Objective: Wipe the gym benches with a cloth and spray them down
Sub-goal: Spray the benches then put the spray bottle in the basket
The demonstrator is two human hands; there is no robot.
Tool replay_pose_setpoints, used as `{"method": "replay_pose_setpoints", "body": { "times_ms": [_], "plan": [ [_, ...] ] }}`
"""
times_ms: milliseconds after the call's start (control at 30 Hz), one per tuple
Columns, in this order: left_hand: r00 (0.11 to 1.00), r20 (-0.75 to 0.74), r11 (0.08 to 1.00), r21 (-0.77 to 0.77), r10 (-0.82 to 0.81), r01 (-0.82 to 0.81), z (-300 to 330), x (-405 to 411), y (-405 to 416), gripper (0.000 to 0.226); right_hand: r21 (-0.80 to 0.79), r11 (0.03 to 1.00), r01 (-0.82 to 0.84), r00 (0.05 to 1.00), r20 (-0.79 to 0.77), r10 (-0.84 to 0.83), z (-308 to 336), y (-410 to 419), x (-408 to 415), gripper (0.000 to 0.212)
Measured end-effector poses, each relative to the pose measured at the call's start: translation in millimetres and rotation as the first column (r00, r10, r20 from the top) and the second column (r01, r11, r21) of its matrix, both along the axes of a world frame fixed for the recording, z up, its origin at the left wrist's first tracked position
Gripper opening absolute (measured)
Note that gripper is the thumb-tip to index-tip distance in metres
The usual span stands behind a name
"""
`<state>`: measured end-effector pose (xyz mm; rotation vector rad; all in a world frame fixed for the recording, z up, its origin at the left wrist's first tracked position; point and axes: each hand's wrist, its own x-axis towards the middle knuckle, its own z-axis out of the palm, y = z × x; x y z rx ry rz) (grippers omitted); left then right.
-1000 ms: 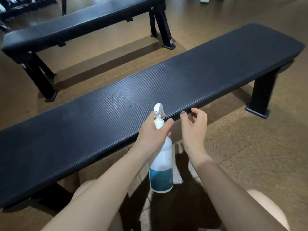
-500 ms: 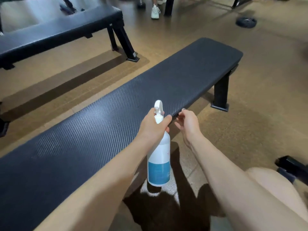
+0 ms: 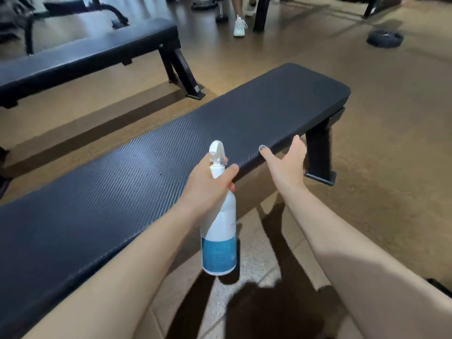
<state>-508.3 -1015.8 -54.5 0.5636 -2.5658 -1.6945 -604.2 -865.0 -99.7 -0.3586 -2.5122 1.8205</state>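
Spray bottle of white plastic with a blue label (image 3: 219, 243) hangs upright in my left hand (image 3: 208, 185), whose grip is wrapped round its neck just under the white trigger nozzle, beside the near edge of the long black textured padded surface (image 3: 146, 172). My right hand (image 3: 286, 165) has a released grip, fingers spread straight, the thumb resting on that near edge. A second black padded bench (image 3: 85, 57) stands well apart on the brown floor (image 3: 391, 118).
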Motion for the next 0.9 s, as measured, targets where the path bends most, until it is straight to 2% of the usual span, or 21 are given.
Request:
{"method": "replay_pose_setpoints", "body": {
  "times_ms": [133, 367, 500, 567, 733, 767, 833, 867, 900],
  "plan": [
    [0.997, 0.023, 0.997, -0.032, 0.070, -0.069, -2, -26, 34, 0.023, 0.041, 0.983, -0.178, 0.983, -0.047, 0.180, -15, 18, -25, 0.099],
    [0.986, 0.096, 0.982, -0.142, 0.135, -0.121, 18, -58, 72, 0.034, 0.087, 0.962, -0.258, 0.964, -0.051, 0.262, -20, 29, -33, 0.104],
    [0.969, 0.120, 0.977, -0.020, 0.215, -0.214, 26, -59, 83, 0.028, 0.132, 0.957, -0.259, 0.965, 0.001, 0.261, -13, 28, -33, 0.106],
    [0.972, 0.112, 0.978, -0.014, 0.209, -0.209, 29, -59, 88, 0.027, 0.128, 0.953, -0.274, 0.962, 0.017, 0.274, -11, 28, -31, 0.108],
    [0.983, 0.142, 0.993, -0.032, 0.117, -0.114, 38, -79, 95, 0.043, 0.067, 0.950, -0.305, 0.952, 0.027, 0.304, -3, 33, -26, 0.106],
    [0.984, 0.153, 0.996, -0.020, 0.091, -0.089, 39, -84, 96, 0.042, -0.002, 0.953, -0.303, 0.952, 0.042, 0.303, 4, 34, -25, 0.103],
    [0.986, 0.155, 0.998, -0.011, 0.056, -0.055, 41, -97, 95, 0.035, -0.119, 0.961, -0.250, 0.965, 0.045, 0.257, 9, 36, -25, 0.111],
    [0.988, 0.147, 0.999, -0.012, 0.046, -0.044, 40, -103, 94, 0.031, -0.133, 0.962, -0.238, 0.970, 0.025, 0.243, 9, 37, -26, 0.108],
    [0.990, 0.138, 0.999, -0.002, 0.036, -0.036, 41, -108, 92, 0.032, -0.083, 0.967, -0.241, 0.970, -0.010, 0.241, 8, 38, -28, 0.098]
  ]
}}
